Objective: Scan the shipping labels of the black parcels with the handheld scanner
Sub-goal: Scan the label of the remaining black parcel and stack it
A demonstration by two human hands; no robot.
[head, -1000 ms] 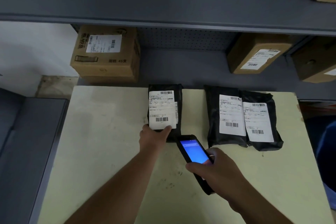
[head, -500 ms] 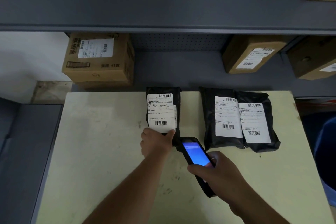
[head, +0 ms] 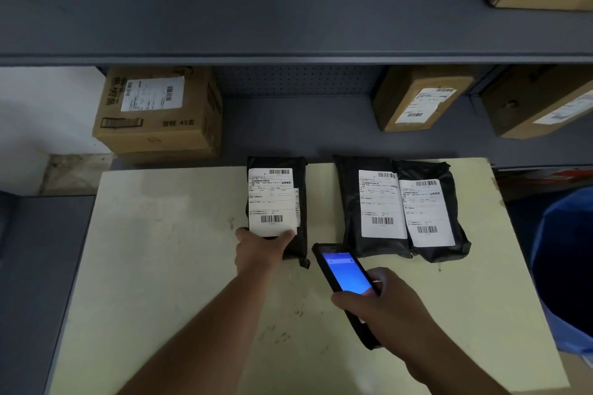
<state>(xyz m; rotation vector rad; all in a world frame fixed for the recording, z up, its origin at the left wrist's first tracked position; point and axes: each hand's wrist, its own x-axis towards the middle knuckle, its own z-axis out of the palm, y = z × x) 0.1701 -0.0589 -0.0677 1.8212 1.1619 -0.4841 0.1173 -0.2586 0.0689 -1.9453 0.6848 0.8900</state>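
Three black parcels with white shipping labels lie along the far edge of a pale table (head: 154, 266). My left hand (head: 260, 250) grips the near end of the left parcel (head: 300, 199). Two more parcels lie side by side on the right, the middle parcel (head: 349, 212) and the right parcel (head: 449, 189), which overlaps its neighbour. My right hand (head: 385, 305) holds the black handheld scanner (head: 345, 272), its blue screen lit. The scanner's tip sits between the left parcel and the middle one, just short of them.
A grey shelf (head: 288, 54) overhangs the back of the table. Below it sit cardboard boxes: one at the left (head: 157, 138), two at the right (head: 417, 102) (head: 539, 106). A blue bin (head: 564, 266) stands off the table's right edge.
The scanner has drifted slightly right, away from the left parcel toward the gap before the middle one. My left hand keeps hold of the left parcel.
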